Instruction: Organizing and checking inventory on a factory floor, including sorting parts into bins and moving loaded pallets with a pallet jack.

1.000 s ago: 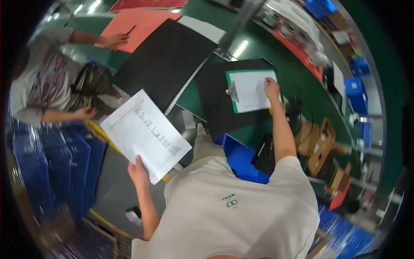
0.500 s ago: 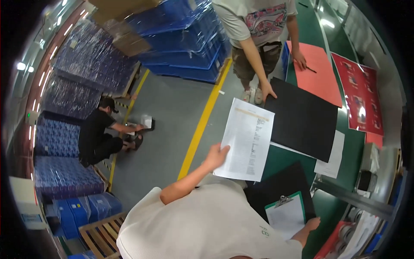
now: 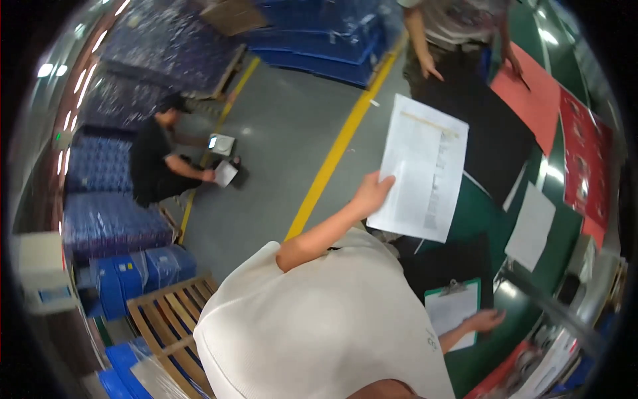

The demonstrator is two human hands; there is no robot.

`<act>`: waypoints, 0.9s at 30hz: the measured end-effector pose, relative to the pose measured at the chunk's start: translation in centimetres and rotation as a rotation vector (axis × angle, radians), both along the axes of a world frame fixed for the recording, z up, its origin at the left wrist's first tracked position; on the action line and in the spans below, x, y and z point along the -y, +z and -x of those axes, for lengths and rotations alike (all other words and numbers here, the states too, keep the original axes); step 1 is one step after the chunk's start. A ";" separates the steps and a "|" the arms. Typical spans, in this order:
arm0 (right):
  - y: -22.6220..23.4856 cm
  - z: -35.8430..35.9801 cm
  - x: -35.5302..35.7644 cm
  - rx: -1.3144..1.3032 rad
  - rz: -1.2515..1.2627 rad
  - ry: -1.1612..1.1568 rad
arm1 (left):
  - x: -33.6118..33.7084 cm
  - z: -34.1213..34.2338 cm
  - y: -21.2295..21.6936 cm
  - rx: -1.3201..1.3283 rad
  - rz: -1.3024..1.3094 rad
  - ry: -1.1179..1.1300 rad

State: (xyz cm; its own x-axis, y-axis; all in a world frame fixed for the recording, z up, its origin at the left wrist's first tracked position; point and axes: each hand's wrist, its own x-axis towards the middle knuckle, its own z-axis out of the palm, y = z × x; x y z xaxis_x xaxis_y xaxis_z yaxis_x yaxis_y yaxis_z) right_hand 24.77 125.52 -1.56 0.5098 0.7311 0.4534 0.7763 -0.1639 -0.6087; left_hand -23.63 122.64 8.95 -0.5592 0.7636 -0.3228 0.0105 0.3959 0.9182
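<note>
My left hand (image 3: 373, 191) is raised in front of me and grips the lower left edge of a printed white sheet (image 3: 420, 167), which hangs above the edge of the green table (image 3: 480, 211). My right hand (image 3: 486, 320) rests flat on the table beside a green clipboard (image 3: 454, 308) that carries a white page. The clipboard partly lies on a black sheet (image 3: 440, 263).
Black (image 3: 490, 133), orange (image 3: 535, 95), red (image 3: 586, 157) and white (image 3: 531, 226) sheets lie on the table. Another person (image 3: 458, 30) stands at its far end. A person in black (image 3: 154, 161) crouches on the grey floor by blue crate stacks (image 3: 116, 226). A wooden pallet (image 3: 167, 320) lies nearby.
The view has swung left toward the floor and the crouching person. My left hand still holds the sheet, and my right hand stays by the clipboard.
</note>
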 end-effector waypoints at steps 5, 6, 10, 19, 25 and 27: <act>5.1 13.2 -1.8 -0.647 -0.020 0.152 | -1.1 1.8 2.6 0.240 -0.082 0.050; 4.7 13.9 -2.7 -0.521 -0.100 0.224 | -1.1 2.9 2.2 0.113 -0.040 -0.041; 13.7 22.8 -3.5 -0.781 -0.067 0.366 | -1.1 4.8 3.7 0.247 -0.174 -0.055; 19.1 29.5 -1.8 -0.728 -0.267 0.641 | 1.0 7.8 8.3 0.316 -0.252 -0.126; 22.3 29.1 0.4 -0.615 -0.168 0.444 | 0.8 7.6 9.4 0.424 -0.310 -0.200; 23.2 28.2 0.6 -0.683 -0.108 0.395 | 0.5 7.1 9.1 0.463 -0.349 -0.215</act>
